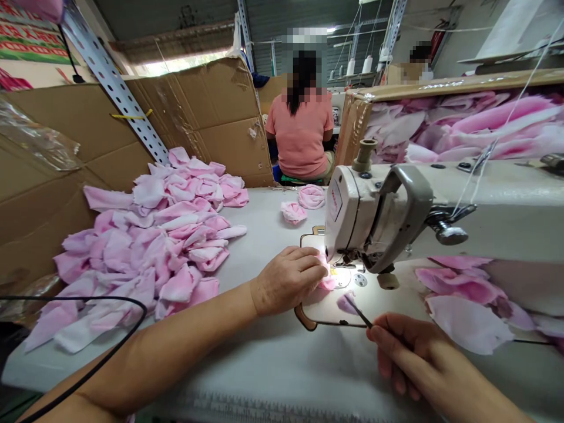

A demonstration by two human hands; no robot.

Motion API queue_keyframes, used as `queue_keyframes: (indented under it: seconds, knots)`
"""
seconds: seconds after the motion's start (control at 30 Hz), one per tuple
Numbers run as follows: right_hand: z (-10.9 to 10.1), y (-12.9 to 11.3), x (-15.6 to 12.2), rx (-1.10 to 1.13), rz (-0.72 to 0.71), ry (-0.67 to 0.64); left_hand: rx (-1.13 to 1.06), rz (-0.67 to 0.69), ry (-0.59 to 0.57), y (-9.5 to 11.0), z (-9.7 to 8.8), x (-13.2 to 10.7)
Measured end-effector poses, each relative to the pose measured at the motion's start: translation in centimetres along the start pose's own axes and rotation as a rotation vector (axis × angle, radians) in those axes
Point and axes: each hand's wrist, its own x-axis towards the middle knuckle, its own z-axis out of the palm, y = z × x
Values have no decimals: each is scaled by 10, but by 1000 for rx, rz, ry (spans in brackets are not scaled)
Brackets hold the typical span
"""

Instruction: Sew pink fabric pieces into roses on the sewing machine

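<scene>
My left hand [293,277], fingers curled together, holds a small pink fabric piece [326,281] against the bed of a sewing machine [383,194], close beside the needle area. The fingers cover part of that fabric. In my right hand [412,352] is a pair of dark tweezers [359,311], pinched between thumb and fingers. The tweezers' tips meet a little pale pink-lilac scrap [346,302] over the front of the machine's plate. Behind the machine head lie two rolled pink fabric rosettes, one [294,212] nearer and one [311,197] farther back.
A large heap of pink fabric pieces [145,247] covers the table's left side against cardboard walls [207,106]. More pink petals [471,305] lie under the machine arm. A cardboard box [359,120] of pink fabric stands behind. A person [302,129] sits ahead, facing away.
</scene>
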Motion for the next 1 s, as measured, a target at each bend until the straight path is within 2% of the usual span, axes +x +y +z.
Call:
queue_keyframes:
  seconds: [0.2,0.3,0.43,0.57,0.67,0.8,1.0]
  knots:
    - [0,-18,15,106,45,23,-39,-74,-99,-4,5,4]
    - [1,-27,27,44,95,31,-3,-84,-168,-3,7,6]
    - [1,-28,34,-58,58,-7,21,-118,-219,-2,6,8]
    - [2,-23,32,-9,60,-15,-1,-144,-172,-5,9,9]
    - [5,-20,31,83,68,2,-20,-108,-122,-6,15,7]
    - [10,-21,32,157,83,-9,-17,-42,-13,-4,21,5]
    - [12,-30,38,138,56,39,-74,-1,136,-4,22,6]
